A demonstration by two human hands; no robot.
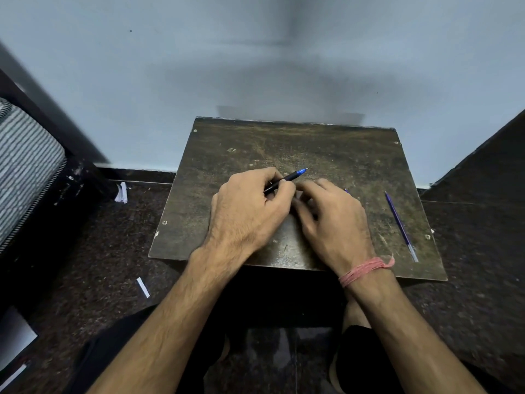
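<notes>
Pen [292, 176] | gripped by left hand [247, 211] | barrel print unreadable | over table [341, 149]

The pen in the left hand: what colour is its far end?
Blue; the rest of the pen is black. The head view shows it best.

Left grip [247, 206] pinches a black-and-blue pen [289, 176] over the table [312, 143] — right grip [332, 220] just beside, purple refill [400, 226] apart.
</notes>
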